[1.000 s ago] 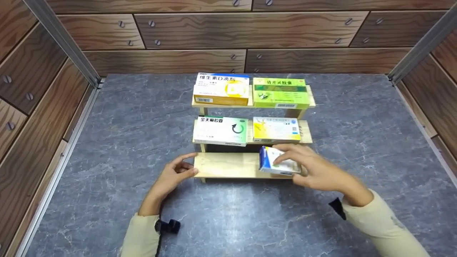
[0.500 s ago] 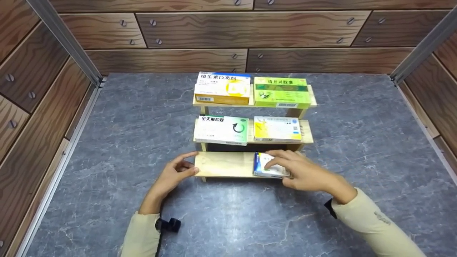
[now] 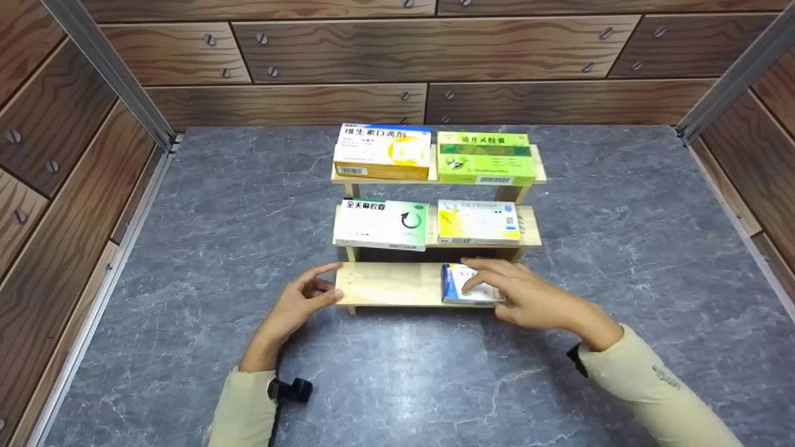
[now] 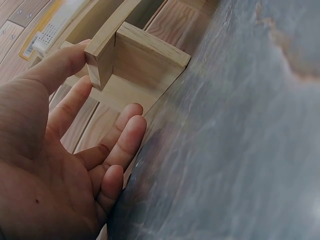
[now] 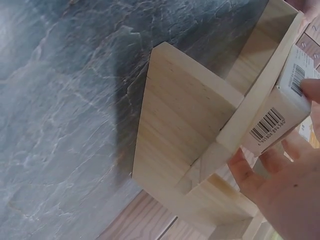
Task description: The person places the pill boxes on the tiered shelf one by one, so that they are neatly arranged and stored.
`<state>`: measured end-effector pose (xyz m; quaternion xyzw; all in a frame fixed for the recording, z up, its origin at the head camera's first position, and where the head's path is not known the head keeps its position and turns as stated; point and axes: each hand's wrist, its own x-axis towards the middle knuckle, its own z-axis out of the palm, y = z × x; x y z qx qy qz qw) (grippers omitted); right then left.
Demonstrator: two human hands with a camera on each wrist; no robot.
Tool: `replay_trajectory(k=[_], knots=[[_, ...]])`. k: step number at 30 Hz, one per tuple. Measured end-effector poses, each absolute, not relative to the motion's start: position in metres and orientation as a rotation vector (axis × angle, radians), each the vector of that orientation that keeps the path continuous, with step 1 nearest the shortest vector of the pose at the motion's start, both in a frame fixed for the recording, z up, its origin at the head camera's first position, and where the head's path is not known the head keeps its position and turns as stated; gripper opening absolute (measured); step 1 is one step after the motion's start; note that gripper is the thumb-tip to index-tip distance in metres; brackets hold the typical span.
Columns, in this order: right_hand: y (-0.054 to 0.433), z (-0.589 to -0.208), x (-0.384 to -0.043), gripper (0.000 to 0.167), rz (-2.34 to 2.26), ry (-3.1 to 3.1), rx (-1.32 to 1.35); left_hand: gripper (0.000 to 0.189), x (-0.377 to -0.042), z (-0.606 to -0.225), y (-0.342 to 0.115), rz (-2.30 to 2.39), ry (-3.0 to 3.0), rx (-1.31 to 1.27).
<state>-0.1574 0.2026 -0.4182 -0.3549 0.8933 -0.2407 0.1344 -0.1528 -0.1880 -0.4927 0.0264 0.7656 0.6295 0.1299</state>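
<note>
A three-tier wooden display rack point(image 3: 388, 284) stands mid-table. At its lowest step, my right hand point(image 3: 537, 301) grips a small white and blue medicine box point(image 3: 455, 287), which lies on the step's right half. Barcodes show on the end of this box point(image 5: 272, 120) in the right wrist view, the fingers around its sides. At the left end of the same step, my left hand point(image 3: 305, 297) pinches the board between thumb and forefinger. The left wrist view has these fingertips on the board's corner point(image 4: 102, 62), the other fingers loosely bent below.
On the top tier sit an orange and white box point(image 3: 382, 152) and a green box point(image 3: 486, 160). The middle tier bears a white and green box point(image 3: 381, 225) and a yellow and white box point(image 3: 478, 221). Wood-patterned walls point(image 3: 435, 53) enclose the grey marbled tabletop point(image 3: 397, 385).
My right hand has brought the small box leftward and down onto the lowest step, where it now lies flat. My left hand has stayed at the rack's left end.
</note>
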Motion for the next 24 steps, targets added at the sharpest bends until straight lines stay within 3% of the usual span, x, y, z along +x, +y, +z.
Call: replay_trajectory(k=[9, 24], knots=[[0.2054, -0.4211, -0.1539, 0.042, -0.737, 2.613, -1.087, 0.053, -0.1526, -0.4923, -0.1887, 1.822, 2.230, 0.078], [0.2097, -0.4231, -0.1504, 0.044, -0.764, 2.670, -1.125, 0.053, -0.1528, -0.4935, -0.1876, 1.828, 2.220, 0.070]])
